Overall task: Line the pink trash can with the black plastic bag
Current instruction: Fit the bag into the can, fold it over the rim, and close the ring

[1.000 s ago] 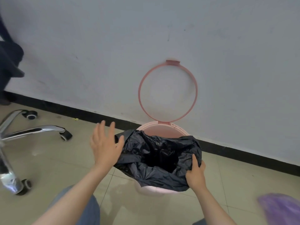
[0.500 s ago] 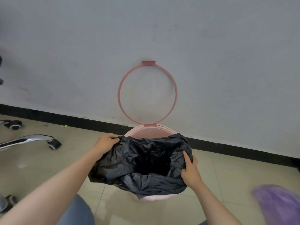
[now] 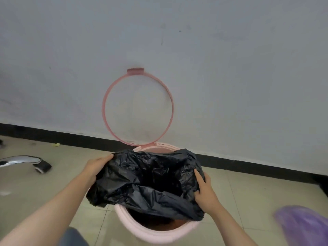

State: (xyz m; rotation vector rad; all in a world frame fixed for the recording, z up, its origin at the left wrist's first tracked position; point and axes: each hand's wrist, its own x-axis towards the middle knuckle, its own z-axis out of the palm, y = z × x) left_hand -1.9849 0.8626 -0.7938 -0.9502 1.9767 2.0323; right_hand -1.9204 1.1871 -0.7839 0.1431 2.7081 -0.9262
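The pink trash can stands on the tiled floor by the wall, with its pink ring flipped up against the wall. The black plastic bag is spread open over the can's mouth, crumpled, with its near edge lifted off the front rim. My left hand grips the bag's left edge. My right hand grips its right edge, thumb inside the opening. The can's front inner wall shows under the bag.
A chrome chair leg with a black caster lies on the floor at the left. A purple bag sits blurred at the lower right. A black skirting strip runs along the wall behind the can.
My left hand went from open above the bag to gripping its left edge. The bag's mouth has been pulled wider and lifted off the can's front rim.
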